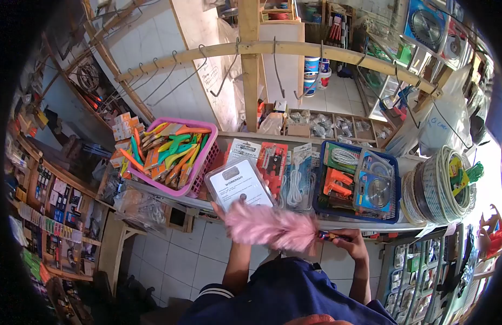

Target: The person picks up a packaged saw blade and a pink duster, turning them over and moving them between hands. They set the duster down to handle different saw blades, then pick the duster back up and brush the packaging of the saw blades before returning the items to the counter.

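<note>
A pink fluffy duster (272,226) lies across the front of my body, blurred at its left part. My right hand (351,244) is closed on its dark handle at the right end. With my left hand (219,212) I hold a clear blister pack with a white card marked WORKMAN (239,187). The duster touches or overlaps the lower edge of this pack and hides most of my left hand. Beyond the pack, other packages (272,165) in red and blue lie on the counter.
Left of the pack stands a pink basket (199,179) of colourful-handled tools. On the right are a blue basket (389,216) and coiled hoses (440,187). A wooden bar (294,49) with metal hooks hangs over the counter. Shelves (61,216) stand far left.
</note>
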Motion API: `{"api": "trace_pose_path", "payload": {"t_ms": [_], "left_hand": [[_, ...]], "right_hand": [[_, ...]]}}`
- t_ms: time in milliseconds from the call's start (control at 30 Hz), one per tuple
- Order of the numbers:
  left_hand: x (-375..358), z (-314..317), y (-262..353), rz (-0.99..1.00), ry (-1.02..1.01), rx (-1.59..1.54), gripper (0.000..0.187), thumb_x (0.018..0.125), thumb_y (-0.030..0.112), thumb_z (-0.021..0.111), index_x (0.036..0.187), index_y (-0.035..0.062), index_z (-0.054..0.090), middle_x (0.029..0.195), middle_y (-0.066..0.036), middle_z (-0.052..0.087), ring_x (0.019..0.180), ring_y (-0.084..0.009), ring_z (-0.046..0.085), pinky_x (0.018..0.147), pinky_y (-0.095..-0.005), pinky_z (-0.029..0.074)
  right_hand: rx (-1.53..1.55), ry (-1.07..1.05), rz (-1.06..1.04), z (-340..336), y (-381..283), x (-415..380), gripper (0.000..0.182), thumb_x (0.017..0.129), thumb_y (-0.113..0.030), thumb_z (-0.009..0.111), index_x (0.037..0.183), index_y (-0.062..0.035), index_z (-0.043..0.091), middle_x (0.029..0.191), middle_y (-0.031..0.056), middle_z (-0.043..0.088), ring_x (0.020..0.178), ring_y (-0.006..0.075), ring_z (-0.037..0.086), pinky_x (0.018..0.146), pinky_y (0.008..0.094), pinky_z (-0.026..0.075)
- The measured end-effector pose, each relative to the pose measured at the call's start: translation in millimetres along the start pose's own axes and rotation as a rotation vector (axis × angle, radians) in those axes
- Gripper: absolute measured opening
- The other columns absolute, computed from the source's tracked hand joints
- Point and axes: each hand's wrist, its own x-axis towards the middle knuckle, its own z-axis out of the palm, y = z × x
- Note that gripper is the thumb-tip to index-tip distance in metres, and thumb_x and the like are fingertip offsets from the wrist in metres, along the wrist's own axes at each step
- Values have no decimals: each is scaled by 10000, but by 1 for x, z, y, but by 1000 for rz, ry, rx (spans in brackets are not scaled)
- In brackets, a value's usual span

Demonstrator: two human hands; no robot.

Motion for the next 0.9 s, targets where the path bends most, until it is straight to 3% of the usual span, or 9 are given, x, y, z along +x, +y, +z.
{"api": "trace_pose_path", "payload": {"t_ms": [33, 100, 167, 200, 300, 500, 667, 833, 900], "left_hand": [[-11, -26, 16, -17, 46, -314, 899, 876, 768, 328, 1520, 145, 268, 1500, -164, 353, 1336, -351, 394, 1107, -570, 308], [-14, -22, 18, -42, 44, -191, 858, 902, 734, 322, 1516, 137, 277, 1486, -174, 367, 1326, -337, 402, 1102, -558, 314], [-5, -6, 13, 5, -15, 464, 820, 911, 713, 331, 1486, 128, 306, 1430, -165, 411, 1273, -314, 435, 1067, -530, 353], [-1, 9, 5, 60, -8, 683, 799, 912, 705, 340, 1459, 123, 331, 1383, -154, 443, 1226, -302, 462, 1038, -509, 381], [-10, 65, -54, 420, 184, 676, 727, 898, 697, 401, 1304, 99, 470, 1133, -89, 606, 967, -256, 603, 888, -408, 515], [-40, 63, -46, 153, 144, 714, 787, 874, 739, 396, 1413, 166, 376, 1279, -81, 540, 1131, -266, 530, 986, -467, 435], [-66, 61, -40, 257, 169, 718, 858, 853, 775, 392, 1503, 222, 298, 1400, -75, 485, 1267, -275, 470, 1068, -517, 368], [-91, 50, -14, 203, -76, 594, 897, 857, 788, 360, 1537, 216, 242, 1528, -74, 352, 1374, -298, 382, 1131, -527, 292], [-99, 63, -21, 279, 14, 653, 923, 831, 802, 391, 1535, 222, 252, 1536, -89, 341, 1365, -354, 375, 1103, -578, 295]], "right_hand": [[-11, -16, -46, 7, 2, 0, 306, 821, -128, 727, 1095, 9, 713, 865, 33, 690, 696, 86, 552, 648, 245, 461], [38, -42, -41, 18, 4, 1, 290, 823, -114, 730, 1089, 2, 718, 907, 34, 699, 760, 84, 574, 686, 245, 476], [10, -150, -113, 21, 15, 4, 290, 823, -102, 728, 1095, -4, 718, 937, 34, 705, 804, 84, 588, 713, 244, 485], [29, -198, -70, 19, 16, 4, 291, 848, -99, 732, 1126, -17, 710, 1013, 72, 718, 928, 123, 616, 849, 278, 487], [162, -109, 91, 30, 23, 5, 288, 862, -128, 732, 1129, -23, 710, 995, 66, 720, 918, 119, 614, 855, 272, 483], [179, -140, -32, 53, 22, 10, 290, 880, -155, 720, 1141, -30, 705, 1064, 66, 706, 934, 104, 599, 847, 260, 473], [199, -159, 35, 83, 23, 9, 290, 886, -155, 701, 1152, -39, 701, 1061, 62, 700, 972, 113, 594, 867, 269, 465], [63, -207, -60, 96, 20, 9, 284, 904, -166, 670, 1148, -23, 694, 979, 32, 675, 927, 94, 575, 853, 263, 461], [65, -33, -94, 101, 17, 16, 302, 916, -182, 661, 1170, -18, 674, 988, 36, 661, 898, 94, 567, 835, 262, 463]]}}
